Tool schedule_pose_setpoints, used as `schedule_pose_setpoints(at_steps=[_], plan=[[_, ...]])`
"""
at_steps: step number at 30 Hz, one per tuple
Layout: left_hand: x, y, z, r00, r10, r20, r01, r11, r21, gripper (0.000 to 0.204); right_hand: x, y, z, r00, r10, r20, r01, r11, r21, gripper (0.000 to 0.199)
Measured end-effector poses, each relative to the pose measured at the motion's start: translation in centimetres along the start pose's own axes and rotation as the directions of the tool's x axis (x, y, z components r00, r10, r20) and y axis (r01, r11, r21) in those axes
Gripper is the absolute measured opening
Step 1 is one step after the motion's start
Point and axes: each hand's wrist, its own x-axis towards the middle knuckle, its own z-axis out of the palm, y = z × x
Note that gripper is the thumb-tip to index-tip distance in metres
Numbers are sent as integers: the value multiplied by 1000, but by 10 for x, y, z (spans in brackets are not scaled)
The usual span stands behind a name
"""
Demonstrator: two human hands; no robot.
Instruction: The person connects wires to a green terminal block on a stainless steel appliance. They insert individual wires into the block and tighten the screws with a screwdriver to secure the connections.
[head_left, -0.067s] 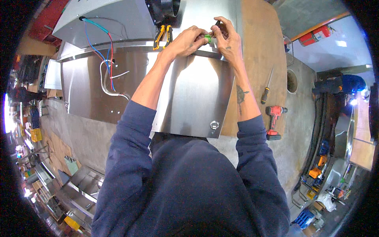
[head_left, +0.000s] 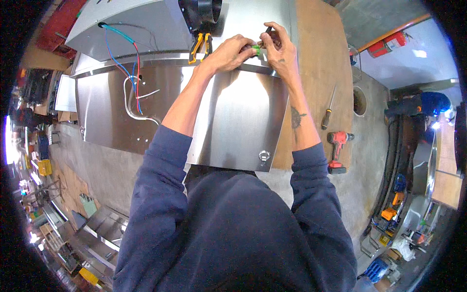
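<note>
Fingers of left hand (head_left: 228, 51) and right hand (head_left: 279, 51) pinched closed on small green part (head_left: 256, 48), above steel panel (head_left: 233, 121); orange-handled pliers (head_left: 199, 47) beside

Both arms reach straight ahead from dark blue sleeves pushed up to mid-forearm, the bare forearms converging toward the far edge of the worktop. The left hand (head_left: 228, 52) lies knuckles up, fingers curled inward in a closed grip, fingertips meeting those of the right. The right hand (head_left: 278, 48) is cocked at the wrist, thumb and fingers pinched together. A dark tattoo marks the right forearm.
</note>
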Motion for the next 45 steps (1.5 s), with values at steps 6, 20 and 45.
schedule_pose_setpoints(at_steps=[6,20,45], plan=[[-4,10,-4,989,-44,140,56,996,-77,42,-3,-1,-5,992,120,38,-124,986,112,34],[-1,6,-2,999,0,45,1,1000,-27,42,12,17,-6,993,98,71,-111,972,208,36],[-7,5,7,997,43,-71,-35,994,107,37,16,19,-4,999,52,-1,-52,999,-17,36]])
